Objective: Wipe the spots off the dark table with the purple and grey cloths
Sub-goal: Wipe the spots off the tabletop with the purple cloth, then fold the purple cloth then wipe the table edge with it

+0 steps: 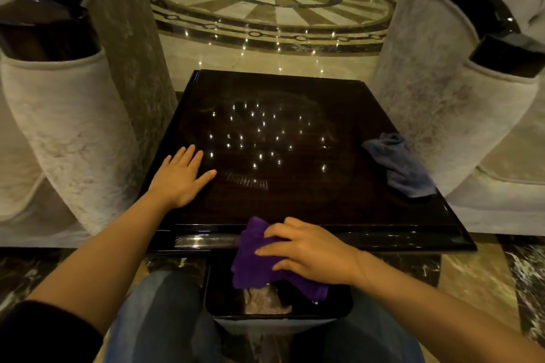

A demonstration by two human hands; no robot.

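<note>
Purple cloth (256,259) hangs over the dark table (295,197)'s near edge, right hand (309,250) gripping it, likely to wipe the rim. Left hand (180,177) lies flat, fingers spread, bracing. Grey cloth (398,168) waits at the right side.

Your dark table (295,203) is square and glossy, its polished top mirroring a scatter of small lights. The purple cloth (253,262) sits at 6 o'clock, crumpled and draped over the near edge. The grey cloth (401,168) lies bunched at 3 o'clock, near the right edge.
</note>
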